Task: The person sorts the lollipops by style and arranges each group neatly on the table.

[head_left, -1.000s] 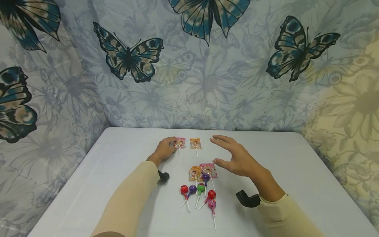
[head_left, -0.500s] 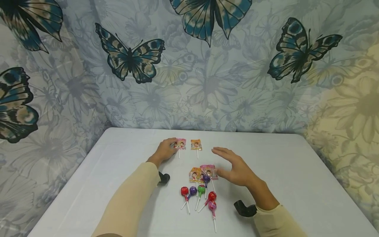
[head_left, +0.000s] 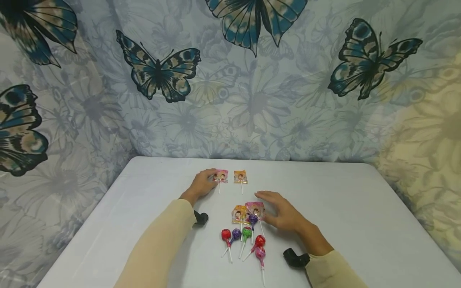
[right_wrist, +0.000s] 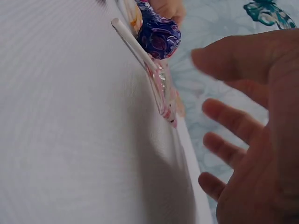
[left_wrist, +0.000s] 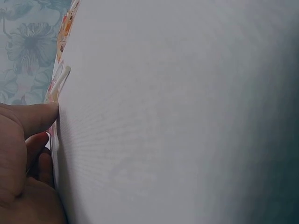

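Note:
At the far side of the table, my left hand [head_left: 203, 184] pinches the left edge of a flat lollipop in a pink wrapper [head_left: 222, 176]; in the left wrist view its thumb [left_wrist: 39, 116] lies against that wrapper. An orange-wrapped flat lollipop [head_left: 240, 177] lies just right of it. My right hand [head_left: 286, 212], fingers spread and holding nothing, hovers at the right edge of the pile. Nearest to it are another pink-wrapped flat lollipop [head_left: 255, 208] and a purple ball lollipop [right_wrist: 160, 39] resting over it. A second orange-wrapped lollipop [head_left: 238, 214] lies beside these.
In front of the flat ones lie several ball lollipops: red [head_left: 225, 235], purple [head_left: 236, 234], green [head_left: 246, 232], another red [head_left: 260, 240] and pink [head_left: 260, 253]. The white table [head_left: 342, 208] meets a butterfly-patterned wall covering [head_left: 255, 112] at the back.
My right hand has come down and nearer to me, to the edge of the lollipop pile. My left hand has stayed at the far pink-wrapped lollipop.

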`<state>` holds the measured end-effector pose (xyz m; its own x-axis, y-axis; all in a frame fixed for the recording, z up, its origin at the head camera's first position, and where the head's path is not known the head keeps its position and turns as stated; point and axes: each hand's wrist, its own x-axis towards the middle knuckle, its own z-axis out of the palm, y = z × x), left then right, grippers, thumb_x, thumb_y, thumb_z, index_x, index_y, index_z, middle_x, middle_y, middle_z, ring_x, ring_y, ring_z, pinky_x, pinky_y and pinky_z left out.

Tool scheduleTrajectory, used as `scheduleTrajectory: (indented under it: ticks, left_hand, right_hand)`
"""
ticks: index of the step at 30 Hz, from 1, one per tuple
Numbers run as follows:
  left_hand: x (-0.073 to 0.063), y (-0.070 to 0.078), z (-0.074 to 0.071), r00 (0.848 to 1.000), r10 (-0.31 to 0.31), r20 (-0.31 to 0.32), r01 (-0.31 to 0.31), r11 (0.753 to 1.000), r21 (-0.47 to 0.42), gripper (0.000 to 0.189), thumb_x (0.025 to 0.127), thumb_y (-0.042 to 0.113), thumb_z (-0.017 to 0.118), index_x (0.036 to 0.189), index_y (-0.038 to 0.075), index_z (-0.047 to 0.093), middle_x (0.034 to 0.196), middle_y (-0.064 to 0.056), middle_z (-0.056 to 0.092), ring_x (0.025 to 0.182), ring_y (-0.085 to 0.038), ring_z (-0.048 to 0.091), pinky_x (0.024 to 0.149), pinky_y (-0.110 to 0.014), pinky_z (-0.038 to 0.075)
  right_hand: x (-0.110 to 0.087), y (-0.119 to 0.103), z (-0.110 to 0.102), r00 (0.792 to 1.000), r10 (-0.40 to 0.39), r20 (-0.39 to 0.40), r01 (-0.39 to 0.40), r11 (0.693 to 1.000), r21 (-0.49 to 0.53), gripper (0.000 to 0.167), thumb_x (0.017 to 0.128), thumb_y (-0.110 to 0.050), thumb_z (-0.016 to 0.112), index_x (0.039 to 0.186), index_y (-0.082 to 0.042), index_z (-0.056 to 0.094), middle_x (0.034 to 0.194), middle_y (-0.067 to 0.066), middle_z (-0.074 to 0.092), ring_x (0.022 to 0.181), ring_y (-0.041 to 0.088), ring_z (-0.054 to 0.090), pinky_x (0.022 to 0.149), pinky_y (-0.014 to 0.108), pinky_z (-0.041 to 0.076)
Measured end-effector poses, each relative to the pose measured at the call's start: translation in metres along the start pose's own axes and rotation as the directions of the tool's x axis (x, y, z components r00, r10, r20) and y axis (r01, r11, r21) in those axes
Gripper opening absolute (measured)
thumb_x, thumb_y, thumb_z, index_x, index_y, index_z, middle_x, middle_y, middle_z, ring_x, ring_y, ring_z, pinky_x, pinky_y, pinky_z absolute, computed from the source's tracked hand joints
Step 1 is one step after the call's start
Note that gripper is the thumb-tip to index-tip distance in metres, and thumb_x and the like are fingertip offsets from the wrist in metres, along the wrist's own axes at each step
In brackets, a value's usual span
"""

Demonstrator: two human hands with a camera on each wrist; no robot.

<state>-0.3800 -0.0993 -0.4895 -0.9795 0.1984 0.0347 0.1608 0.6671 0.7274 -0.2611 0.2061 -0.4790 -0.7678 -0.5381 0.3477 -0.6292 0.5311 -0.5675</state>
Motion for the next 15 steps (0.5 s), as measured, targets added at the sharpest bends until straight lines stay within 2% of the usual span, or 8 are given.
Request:
scheduleTrajectory:
  ticks: [5,9,12,15]
  left_hand:
    - [0.0008,0.0014,0.0010,1.000,0.020,0.000,-0.020,1.000,0.009,0.048,0.089,0.009,0.069,0.135,0.004,0.056,0.143,-0.008,0.047,0.136,-0.030,0.033,0.110,-0.043,0.024]
    - [-0.0016,0.0020,-0.0010,1.000,-0.001,0.000,0.001,1.000,0.011,0.049,0.089,0.008,0.068,0.136,0.005,0.055,0.144,-0.007,0.046,0.137,-0.029,0.032,0.110,-0.043,0.023]
    - [-0.0038,0.0020,-0.0013,1.000,-0.002,0.000,0.002,1.000,0.005,0.049,0.089,0.007,0.068,0.136,0.004,0.055,0.144,-0.007,0.046,0.137,-0.030,0.031,0.111,-0.043,0.022]
    - [-0.0045,0.0021,-0.0015,1.000,0.003,-0.001,-0.003,1.000,-0.006,0.049,0.088,0.007,0.068,0.136,0.004,0.055,0.145,-0.008,0.045,0.138,-0.030,0.031,0.111,-0.043,0.022]
  right_hand:
    - [-0.0029,0.0046,0.0032,0.995,0.081,0.066,-0.076,0.995,-0.069,0.069,0.074,-0.005,0.067,0.141,-0.011,0.050,0.142,0.012,0.047,0.132,0.041,0.033,0.100,0.069,0.021]
    - [-0.0028,0.0052,0.0055,0.979,0.140,0.146,-0.129,0.988,-0.082,0.078,0.071,-0.007,0.067,0.145,-0.017,0.046,0.147,0.007,0.043,0.138,0.040,0.024,0.103,0.066,0.014]
    - [-0.0034,0.0045,0.0060,0.972,0.144,0.184,-0.129,0.987,-0.093,0.075,0.074,-0.011,0.068,0.145,-0.019,0.046,0.148,0.006,0.042,0.139,0.039,0.021,0.105,0.063,0.012]
    - [-0.0034,0.0041,0.0062,0.976,0.108,0.189,-0.089,0.990,-0.106,0.069,0.076,-0.013,0.069,0.142,-0.018,0.050,0.144,0.006,0.046,0.138,0.040,0.023,0.104,0.063,0.013]
